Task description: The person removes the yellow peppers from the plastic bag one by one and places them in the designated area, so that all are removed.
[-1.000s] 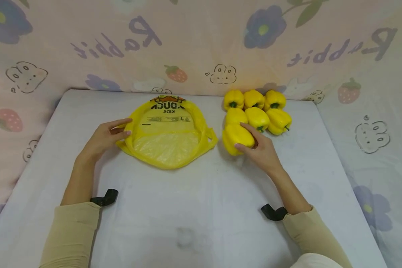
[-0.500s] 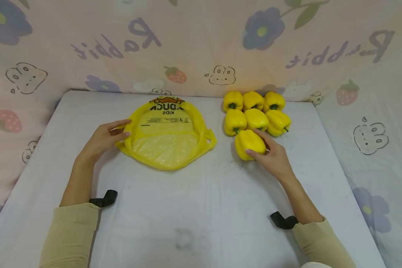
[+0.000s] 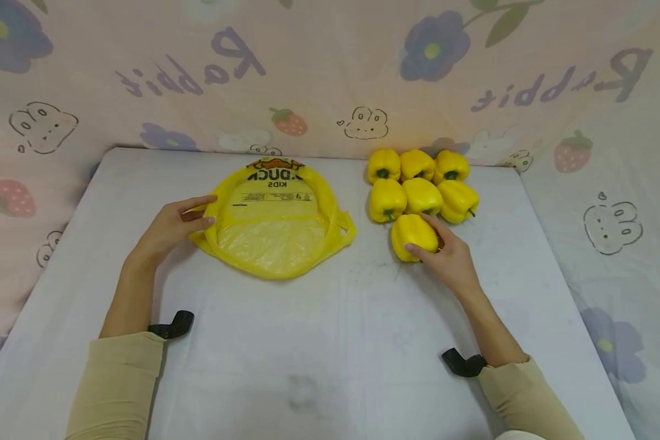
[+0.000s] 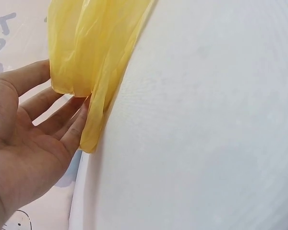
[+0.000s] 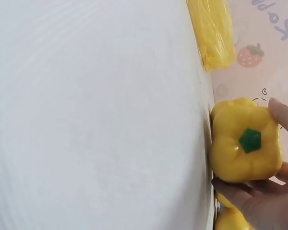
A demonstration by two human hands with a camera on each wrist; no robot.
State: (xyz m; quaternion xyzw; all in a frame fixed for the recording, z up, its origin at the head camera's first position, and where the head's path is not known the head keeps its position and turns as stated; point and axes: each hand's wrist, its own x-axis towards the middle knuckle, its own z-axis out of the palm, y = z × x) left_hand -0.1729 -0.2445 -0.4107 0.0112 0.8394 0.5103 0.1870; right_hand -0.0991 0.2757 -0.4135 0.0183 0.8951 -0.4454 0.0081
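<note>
A yellow plastic bag (image 3: 275, 244) with black print lies on the table with its mouth spread. My left hand (image 3: 178, 223) is at its left side, and its fairly straight fingers (image 4: 36, 74) touch the yellow film; some fingertips are hidden behind it. To the right of the bag, my right hand (image 3: 448, 253) grips a yellow bell pepper (image 3: 412, 237), thumb on one side and fingers on the other. The pepper's green stem end (image 5: 250, 140) shows in the right wrist view. Right behind it are two rows of yellow bell peppers (image 3: 387, 200).
The white-covered table (image 3: 286, 336) spreads in front of both hands. A printed fabric curtain (image 3: 330, 73) hangs along the table's far edge and sides. Black wrist mounts (image 3: 176, 325) stick out from both sleeves.
My right hand has drawn the gripped pepper right and slightly toward me, in front of the others, then nearly stopped. My left hand and the bag have stayed in place.
</note>
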